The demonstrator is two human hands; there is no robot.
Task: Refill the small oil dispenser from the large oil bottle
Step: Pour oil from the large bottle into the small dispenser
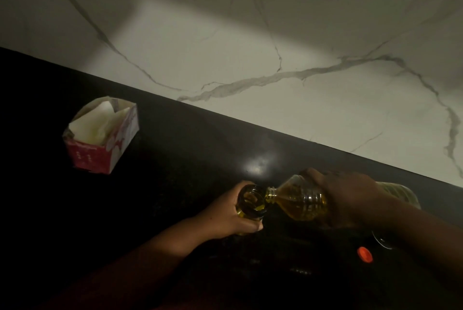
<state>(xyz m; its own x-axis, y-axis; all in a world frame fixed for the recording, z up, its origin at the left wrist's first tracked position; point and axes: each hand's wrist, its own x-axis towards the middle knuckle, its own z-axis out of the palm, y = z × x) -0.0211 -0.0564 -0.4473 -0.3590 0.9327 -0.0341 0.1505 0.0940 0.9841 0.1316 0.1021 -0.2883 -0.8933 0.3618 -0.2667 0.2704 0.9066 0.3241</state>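
A: Report hand states.

B: My left hand grips the small oil dispenser, upright on the tabletop at 6 o'clock. My right hand holds the large oil bottle, tilted, its mouth at the dispenser's rim.

A: Surroundings?

B: Orange cap at 5 o'clock; tissue box at 9 o'clock.

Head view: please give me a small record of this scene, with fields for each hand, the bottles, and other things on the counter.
left hand: holds the small dispenser, mouth open
right hand: grips the large bottle, tipped, its neck at the dispenser mouth
oil: yellow, visible in both
orange cap: on the counter, off the bottle
tissue box: far left, open
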